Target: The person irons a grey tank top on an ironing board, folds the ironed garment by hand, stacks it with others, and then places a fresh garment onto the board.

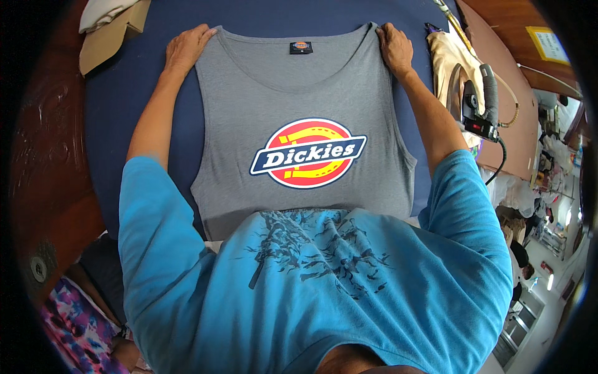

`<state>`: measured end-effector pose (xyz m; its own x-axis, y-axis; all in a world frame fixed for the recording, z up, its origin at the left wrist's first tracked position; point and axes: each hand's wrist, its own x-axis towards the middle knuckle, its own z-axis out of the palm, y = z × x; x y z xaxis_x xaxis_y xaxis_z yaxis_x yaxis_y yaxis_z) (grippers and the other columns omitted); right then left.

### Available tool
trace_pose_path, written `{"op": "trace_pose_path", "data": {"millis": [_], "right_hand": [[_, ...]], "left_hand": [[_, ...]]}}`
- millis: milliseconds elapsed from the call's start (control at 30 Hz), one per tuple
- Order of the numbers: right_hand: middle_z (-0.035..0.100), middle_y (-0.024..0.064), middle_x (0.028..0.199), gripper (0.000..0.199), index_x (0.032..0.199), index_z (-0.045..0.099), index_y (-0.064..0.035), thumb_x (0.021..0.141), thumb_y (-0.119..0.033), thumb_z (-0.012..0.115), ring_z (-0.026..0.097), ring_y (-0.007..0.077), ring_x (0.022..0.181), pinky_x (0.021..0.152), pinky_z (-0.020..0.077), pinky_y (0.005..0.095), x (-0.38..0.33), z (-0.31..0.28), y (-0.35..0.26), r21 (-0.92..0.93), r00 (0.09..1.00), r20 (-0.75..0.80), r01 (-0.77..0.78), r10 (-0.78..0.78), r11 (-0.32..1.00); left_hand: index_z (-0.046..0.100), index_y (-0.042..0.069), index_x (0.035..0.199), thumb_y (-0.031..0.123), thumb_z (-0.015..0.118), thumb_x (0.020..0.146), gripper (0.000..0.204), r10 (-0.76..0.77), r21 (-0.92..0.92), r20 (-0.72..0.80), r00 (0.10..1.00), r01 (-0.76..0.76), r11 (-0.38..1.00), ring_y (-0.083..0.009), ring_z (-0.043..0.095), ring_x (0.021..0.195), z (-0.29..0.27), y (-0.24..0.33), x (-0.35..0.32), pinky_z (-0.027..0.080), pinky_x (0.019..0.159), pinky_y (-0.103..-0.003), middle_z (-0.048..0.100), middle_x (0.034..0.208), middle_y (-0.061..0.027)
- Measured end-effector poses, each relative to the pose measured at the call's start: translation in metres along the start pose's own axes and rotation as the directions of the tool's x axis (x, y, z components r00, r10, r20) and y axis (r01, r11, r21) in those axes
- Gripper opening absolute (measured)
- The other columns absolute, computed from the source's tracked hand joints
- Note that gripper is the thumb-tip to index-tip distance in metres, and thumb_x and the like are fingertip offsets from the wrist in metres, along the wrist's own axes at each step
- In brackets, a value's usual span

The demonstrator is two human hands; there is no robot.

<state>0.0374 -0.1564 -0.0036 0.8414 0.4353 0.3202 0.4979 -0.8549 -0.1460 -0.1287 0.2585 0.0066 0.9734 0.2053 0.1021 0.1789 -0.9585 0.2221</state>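
A grey sleeveless tank top (243, 100) lies spread face up on a dark blue padded table, its neckline at the far side. Across its chest is a red, yellow and navy printed emblem, and a small dark label sits inside the neck. My left hand (188, 48) is closed on the top's left shoulder strap. At the right shoulder strap, my right hand (395, 48) has its fingers curled on the edge of the cloth. The hem is hidden under my blue shirt front.
On the right a steam iron (479, 103) stands beside cream cloth (445, 59), its cord trailing nearby. A cardboard box (112, 43) with white cloth lies far left. The blue table cover (149, 118) borders brown wood (56, 137). Farther right, a person is partly visible.
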Motion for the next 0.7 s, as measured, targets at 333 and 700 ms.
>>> {"op": "trace_pose_path", "data": {"millis": [333, 700], "right_hand": [[0.061, 0.013, 0.074, 0.026, 0.079, 0.059, -0.005, 0.081, -0.031, 0.056, 0.059, 0.0296, 0.071, 0.062, 0.0456, 0.0385, 0.024, -0.007, -0.009, 0.023, 0.996, 0.028, 0.082, -0.083, 0.996], [0.06, 0.0175, 0.076, 0.04, 0.086, 0.059, -0.0043, 0.082, -0.044, 0.052, 0.059, 0.034, 0.074, 0.063, 0.0459, 0.042, -0.04, -0.027, 0.015, 0.151, 0.993, -0.112, 0.064, -0.047, 0.986]], "left_hand": [[0.058, 0.01, 0.095, 0.029, 0.055, 0.082, 0.023, 0.146, 0.062, -0.269, 0.952, -0.134, 0.989, -0.022, 0.059, 0.084, -0.009, 0.023, -0.018, 0.042, 0.075, -0.037, 0.063, 0.089, -0.0053], [0.037, 0.026, 0.132, 0.037, 0.037, 0.09, 0.043, 0.691, 0.246, 0.203, 0.694, -0.719, 0.65, -0.0182, 0.027, 0.129, 0.074, 0.287, 0.019, 0.025, 0.094, -0.06, 0.033, 0.139, 0.0032]]}}
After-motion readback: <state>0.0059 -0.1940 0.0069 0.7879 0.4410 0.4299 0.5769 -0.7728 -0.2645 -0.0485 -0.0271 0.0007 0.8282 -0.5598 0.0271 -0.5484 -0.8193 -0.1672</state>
